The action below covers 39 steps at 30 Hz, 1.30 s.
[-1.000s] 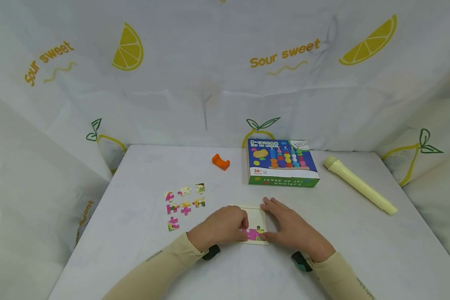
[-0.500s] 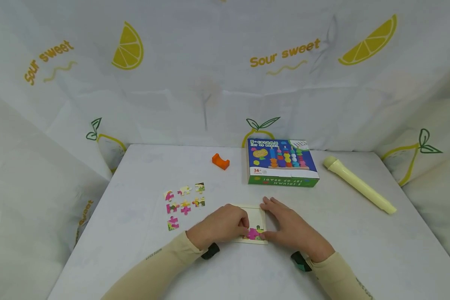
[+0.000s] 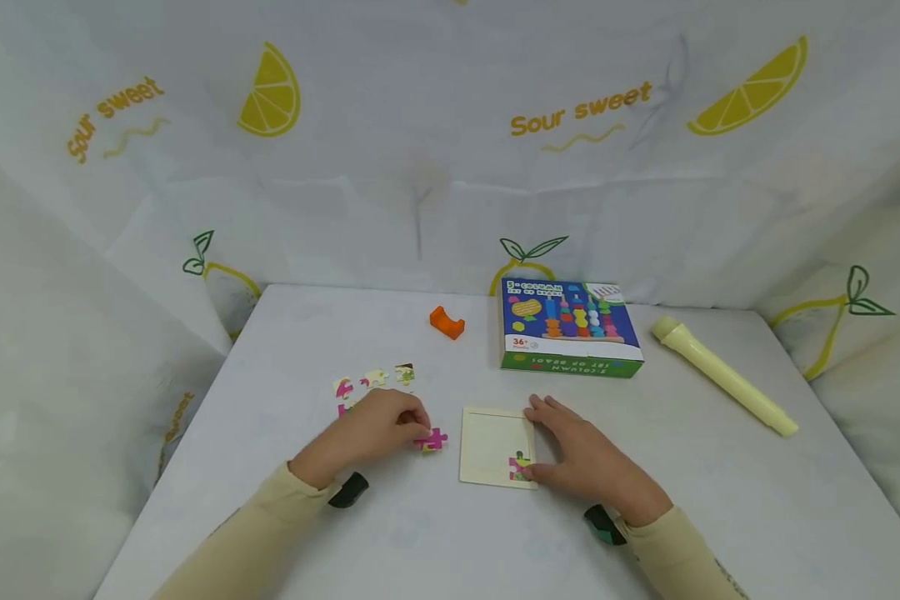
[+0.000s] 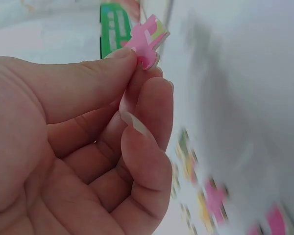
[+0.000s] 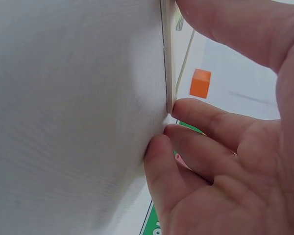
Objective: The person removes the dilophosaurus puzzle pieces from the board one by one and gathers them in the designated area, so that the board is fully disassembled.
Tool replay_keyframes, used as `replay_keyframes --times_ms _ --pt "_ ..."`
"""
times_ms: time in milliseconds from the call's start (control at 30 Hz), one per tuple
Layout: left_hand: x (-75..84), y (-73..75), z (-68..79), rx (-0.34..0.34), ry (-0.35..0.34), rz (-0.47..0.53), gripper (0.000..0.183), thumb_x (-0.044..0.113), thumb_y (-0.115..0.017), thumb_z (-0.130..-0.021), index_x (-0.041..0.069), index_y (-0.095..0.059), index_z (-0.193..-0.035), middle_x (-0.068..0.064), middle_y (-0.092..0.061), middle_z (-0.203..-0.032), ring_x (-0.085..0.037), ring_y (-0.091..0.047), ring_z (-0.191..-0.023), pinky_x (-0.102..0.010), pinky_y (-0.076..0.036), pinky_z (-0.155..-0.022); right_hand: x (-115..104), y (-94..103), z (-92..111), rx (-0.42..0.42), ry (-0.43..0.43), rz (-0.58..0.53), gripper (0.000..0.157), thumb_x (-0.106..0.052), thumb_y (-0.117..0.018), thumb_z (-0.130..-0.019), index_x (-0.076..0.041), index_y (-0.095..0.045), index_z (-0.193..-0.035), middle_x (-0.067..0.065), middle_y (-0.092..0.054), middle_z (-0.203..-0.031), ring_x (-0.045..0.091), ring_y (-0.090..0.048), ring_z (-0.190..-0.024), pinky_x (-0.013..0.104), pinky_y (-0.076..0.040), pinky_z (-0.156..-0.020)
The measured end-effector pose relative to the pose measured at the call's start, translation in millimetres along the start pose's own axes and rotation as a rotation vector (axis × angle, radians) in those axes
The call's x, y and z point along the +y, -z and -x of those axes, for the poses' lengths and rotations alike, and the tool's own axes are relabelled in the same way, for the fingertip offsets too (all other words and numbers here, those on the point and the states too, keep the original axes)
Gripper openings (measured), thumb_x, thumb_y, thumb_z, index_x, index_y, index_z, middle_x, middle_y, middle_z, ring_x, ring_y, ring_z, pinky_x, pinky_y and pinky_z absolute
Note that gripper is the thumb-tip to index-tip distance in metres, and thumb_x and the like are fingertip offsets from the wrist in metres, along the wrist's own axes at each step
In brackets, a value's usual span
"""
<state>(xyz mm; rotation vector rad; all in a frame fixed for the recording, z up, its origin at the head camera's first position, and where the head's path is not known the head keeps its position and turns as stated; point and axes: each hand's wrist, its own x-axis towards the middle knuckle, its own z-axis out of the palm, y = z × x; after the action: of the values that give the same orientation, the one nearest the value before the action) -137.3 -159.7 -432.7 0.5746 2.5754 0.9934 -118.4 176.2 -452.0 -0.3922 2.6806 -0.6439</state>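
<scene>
My left hand (image 3: 375, 429) pinches a pink puzzle piece (image 3: 432, 439) between thumb and index finger, left of the wooden puzzle tray (image 3: 487, 433). In the left wrist view, this puzzle piece (image 4: 146, 41) sticks out past the thumb tip, pink with a yellow-green patch. One pink and green puzzle piece (image 3: 517, 469) lies in the tray's lower right corner. My right hand (image 3: 588, 457) lies along the tray's right side, thumb by that corner piece and fingers stretched forward. In the right wrist view, the index fingertip touches the tray edge (image 5: 169, 73).
Several loose puzzle pieces (image 3: 375, 378) lie on the left of the table, some hidden behind the left hand. Farther back are an orange block (image 3: 447, 323) and a blue and green bead-set box (image 3: 570, 329). A pale yellow toy microphone (image 3: 723, 375) lies at the right.
The left hand has lifted the pink piece out of the tray's bottom row and carried it left. More of the tray now shows. The right hand has stayed at the tray's right edge.
</scene>
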Motion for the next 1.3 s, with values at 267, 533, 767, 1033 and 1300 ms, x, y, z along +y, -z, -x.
replay_keyframes --times_ms 267,533,767,1033,1300 --pt "-37.8 22.0 26.5 0.039 0.112 -0.001 0.009 0.019 -0.077 -0.101 0.020 -0.076 -0.092 0.005 -0.072 -0.080 -0.008 -0.059 -0.068 -0.025 -0.049 -0.066 2 0.2 0 0.004 0.004 -0.006 0.089 -0.045 -0.089 -0.088 -0.011 -0.051 -0.160 0.010 -0.037 -0.176 0.041 -0.029 -0.165 0.066 -0.033 -0.127" --pt "-50.3 24.6 34.4 0.043 0.148 0.005 0.010 0.020 -0.079 -0.100 0.017 -0.075 -0.091 0.005 -0.070 -0.078 -0.010 -0.060 -0.070 -0.026 -0.049 -0.065 3 -0.6 1 0.015 0.027 -0.002 0.093 -0.051 -0.089 -0.085 -0.009 -0.051 -0.160 0.009 -0.038 -0.175 0.041 -0.030 -0.165 0.065 -0.033 -0.127" --pt "-48.7 24.2 33.6 0.064 0.179 -0.011 0.007 0.021 -0.080 -0.099 0.018 -0.076 -0.093 0.006 -0.070 -0.081 -0.010 -0.060 -0.073 -0.027 -0.050 -0.068 3 -0.6 0 0.016 0.028 -0.008 0.097 -0.056 -0.089 -0.083 -0.009 -0.051 -0.160 0.009 -0.038 -0.175 0.041 -0.030 -0.165 0.065 -0.033 -0.127" --pt "-46.0 28.9 31.6 0.098 0.183 -0.035 0.005 0.021 -0.080 -0.099 0.016 -0.080 -0.098 0.005 -0.072 -0.084 -0.011 -0.061 -0.072 -0.028 -0.052 -0.068 2 -0.8 0 0.009 0.018 -0.014 0.099 -0.056 -0.090 -0.082 -0.010 -0.051 -0.161 0.009 -0.037 -0.176 0.040 -0.029 -0.165 0.065 -0.033 -0.127" --pt "-27.0 20.5 12.8 0.098 0.103 -0.087 0.007 0.020 -0.078 -0.100 0.020 -0.080 -0.094 0.009 -0.072 -0.082 -0.008 -0.060 -0.074 -0.027 -0.052 -0.073 4 -1.0 -1 0.011 0.029 -0.019 0.099 -0.055 -0.091 -0.082 -0.009 -0.051 -0.160 0.010 -0.037 -0.176 0.041 -0.029 -0.165 0.065 -0.033 -0.127"
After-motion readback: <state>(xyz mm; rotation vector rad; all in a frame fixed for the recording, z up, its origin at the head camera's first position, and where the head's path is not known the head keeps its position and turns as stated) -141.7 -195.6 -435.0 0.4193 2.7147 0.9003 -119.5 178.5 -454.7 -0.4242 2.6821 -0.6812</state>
